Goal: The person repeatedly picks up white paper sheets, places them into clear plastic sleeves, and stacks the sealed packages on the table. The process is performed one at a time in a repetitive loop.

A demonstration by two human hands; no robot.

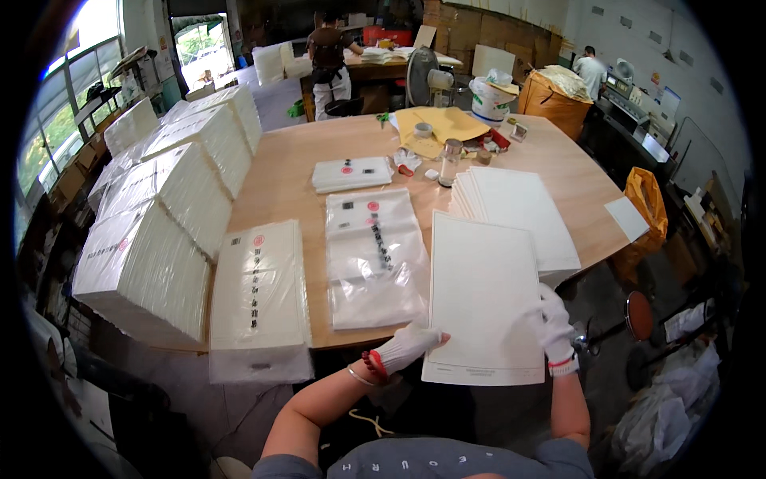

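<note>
My left hand (411, 345), in a white glove with its thumb tip bare, grips the lower left edge of a white paper sheet (483, 295); whether it is one sheet or a thin pile I cannot tell. At the sheet's right edge my gloved right hand (552, 329) is closed, its fingers slightly blurred. The sheet is held over the table's front edge, with a line of small print along its bottom. Left of it lie flat clear plastic bags (375, 295) with black and red print. Behind it, fanned white sheets (519, 207) form a stack.
A bagged paper pack (259, 287) overhangs the front left of the wooden table (295, 160). Tall wrapped paper stacks (152, 263) line the left side. Folded bags (351, 173), a glass jar (450, 164), yellow paper (447, 128) and a bucket (491, 100) stand farther back. Two people work beyond.
</note>
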